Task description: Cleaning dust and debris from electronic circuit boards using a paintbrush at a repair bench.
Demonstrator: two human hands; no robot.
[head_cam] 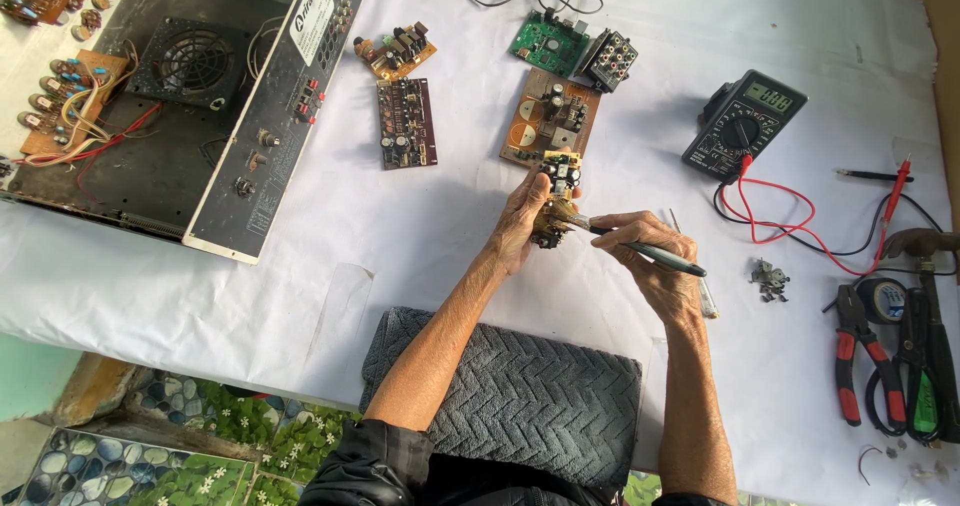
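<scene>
Brown circuit board (556,194) upright in left hand (520,228), brush (640,250) touching.

Opened amplifier chassis (190,106) on the bench (380,256) far left, circuit boards (405,121) behind the hands, multimeter (745,126) right, pliers (865,361) at right edge, towel (510,396) nearest.

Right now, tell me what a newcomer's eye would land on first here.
At centre, the left hand holds up a small circuit board while the right hand touches a pen-like tool to it. An opened amplifier case fills the upper left; a multimeter with red leads sits at right.
</scene>
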